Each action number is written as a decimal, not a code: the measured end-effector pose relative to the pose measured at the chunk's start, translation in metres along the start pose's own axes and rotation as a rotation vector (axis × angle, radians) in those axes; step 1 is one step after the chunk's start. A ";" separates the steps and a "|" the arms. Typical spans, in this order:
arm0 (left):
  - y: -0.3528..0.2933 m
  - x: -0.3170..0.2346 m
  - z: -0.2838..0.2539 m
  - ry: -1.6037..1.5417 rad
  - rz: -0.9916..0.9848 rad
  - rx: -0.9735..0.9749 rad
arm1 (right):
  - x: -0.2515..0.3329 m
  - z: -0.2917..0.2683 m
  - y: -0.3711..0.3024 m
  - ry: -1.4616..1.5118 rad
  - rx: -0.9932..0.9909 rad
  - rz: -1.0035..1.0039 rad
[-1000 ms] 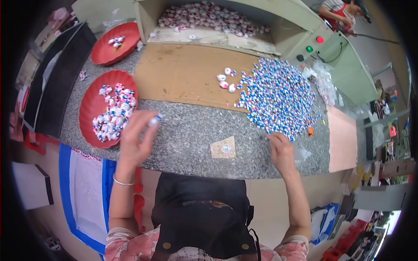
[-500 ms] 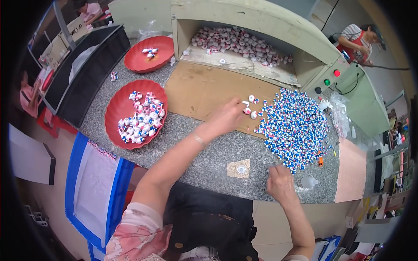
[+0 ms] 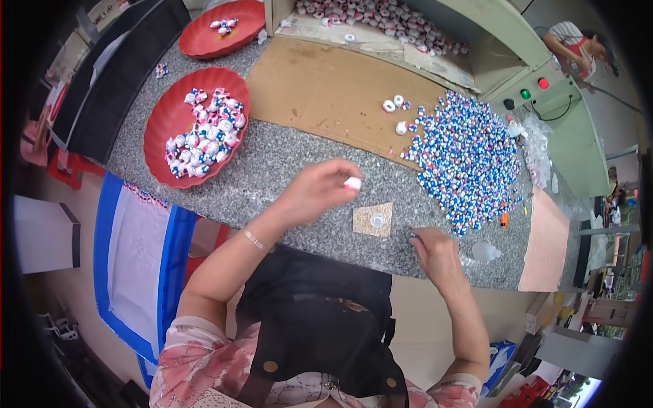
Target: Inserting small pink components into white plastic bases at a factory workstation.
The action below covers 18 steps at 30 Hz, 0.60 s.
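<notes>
My left hand point(image 3: 318, 194) pinches a small rounded white-and-pink piece point(image 3: 352, 183) over the grey speckled table. My right hand point(image 3: 439, 255) is closed near the table's front edge, a tiny blue piece point(image 3: 413, 236) at its fingertips. Between the hands lies a beige square pad point(image 3: 364, 226) with a small clear round cup point(image 3: 377, 220) on it. Beyond my right hand spreads a large heap of tiny blue, white and pink pieces point(image 3: 469, 160). Three rounded white pieces point(image 3: 389, 106) rest left of the heap, on a brown cardboard sheet point(image 3: 320, 85).
A red scalloped bowl point(image 3: 153, 136) of joined pieces stands at the left, a second red bowl point(image 3: 235, 44) behind it. A cabinet opening point(image 3: 381, 44) at the back holds many white pieces. A translucent bottle point(image 3: 485, 252) lies right of my right hand. A co-worker point(image 3: 575, 51) is at far right.
My left hand has come back from the cardboard toward me, carrying a white-and-pink piece. A tiny blue piece now shows at my right fingertips. The whole view has shifted downward.
</notes>
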<state>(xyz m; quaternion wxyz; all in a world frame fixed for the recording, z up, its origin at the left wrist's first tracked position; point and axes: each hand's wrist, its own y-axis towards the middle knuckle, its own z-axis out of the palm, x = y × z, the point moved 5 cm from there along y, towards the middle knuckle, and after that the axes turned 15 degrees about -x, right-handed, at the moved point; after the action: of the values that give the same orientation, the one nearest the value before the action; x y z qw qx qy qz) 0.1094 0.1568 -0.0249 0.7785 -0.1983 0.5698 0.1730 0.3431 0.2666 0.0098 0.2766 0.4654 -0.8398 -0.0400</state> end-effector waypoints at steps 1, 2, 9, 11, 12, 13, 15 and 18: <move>-0.018 0.002 -0.005 -0.051 -0.062 -0.048 | 0.000 -0.001 0.001 -0.004 0.008 0.012; -0.034 0.007 -0.009 -0.054 -0.071 -0.047 | 0.000 -0.001 0.004 -0.028 0.060 0.026; -0.078 0.034 -0.023 -0.346 -0.203 -0.130 | 0.030 0.001 0.014 0.121 0.002 0.028; -0.075 0.034 -0.020 -0.319 -0.169 -0.064 | 0.044 0.008 0.022 0.181 -0.029 -0.003; -0.073 0.031 -0.018 -0.322 -0.169 -0.063 | 0.049 0.014 0.027 0.124 0.000 -0.101; -0.070 0.024 -0.015 -0.302 -0.162 -0.055 | 0.054 0.020 0.031 0.067 0.027 -0.197; -0.067 0.013 -0.010 -0.282 -0.155 -0.046 | 0.056 0.026 0.040 -0.008 0.082 -0.251; -0.064 0.006 -0.009 -0.246 -0.130 -0.040 | 0.058 0.035 0.043 -0.093 0.152 -0.336</move>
<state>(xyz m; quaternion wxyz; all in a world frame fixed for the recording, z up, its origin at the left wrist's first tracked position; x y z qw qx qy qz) 0.1353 0.0970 -0.0263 0.8479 -0.2277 0.4525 0.1564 0.2685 0.2378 0.0191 0.1910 0.6164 -0.7627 -0.0434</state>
